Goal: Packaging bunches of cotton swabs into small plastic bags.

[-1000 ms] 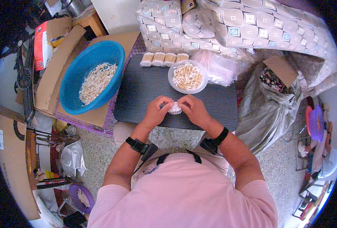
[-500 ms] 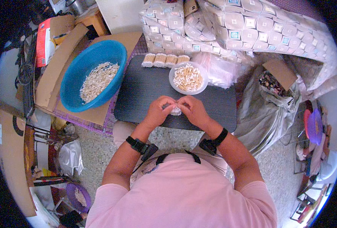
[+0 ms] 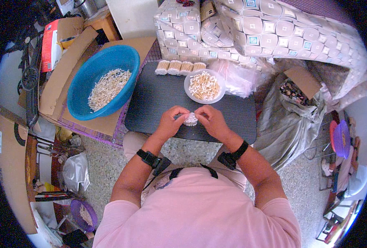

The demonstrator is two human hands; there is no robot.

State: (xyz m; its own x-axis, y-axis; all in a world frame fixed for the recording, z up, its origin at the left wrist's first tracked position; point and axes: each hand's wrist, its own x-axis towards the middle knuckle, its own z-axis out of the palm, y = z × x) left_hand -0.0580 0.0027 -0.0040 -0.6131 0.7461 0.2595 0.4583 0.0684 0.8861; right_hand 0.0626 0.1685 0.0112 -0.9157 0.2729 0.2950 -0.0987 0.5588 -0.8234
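Between my two hands, near the front edge of the dark table (image 3: 150, 103), is a bundle of cotton swabs (image 3: 190, 120), its white tips facing up. My left hand (image 3: 174, 120) grips it from the left with thumb and fingers pinched. From the other side my right hand (image 3: 210, 119) pinches it the same way. Just beyond my hands stands a round white bowl (image 3: 187, 91) of loose cotton swabs. Several packed bundles of swabs (image 3: 174, 67) lie in a row at the table's far edge. Any wrapping round the held bundle is too small to make out.
Left of the table, a big blue basin (image 3: 76, 93) of loose swabs rests on cardboard. Clear plastic bags (image 3: 237, 78) lie right of the bowl. A large grey sack (image 3: 274, 124) stands at the right. Behind is a patterned, covered sofa (image 3: 274, 31).
My fingertips have moved slightly apart, showing more of the bundle's white tips between them. Both hands stay in about the same place.
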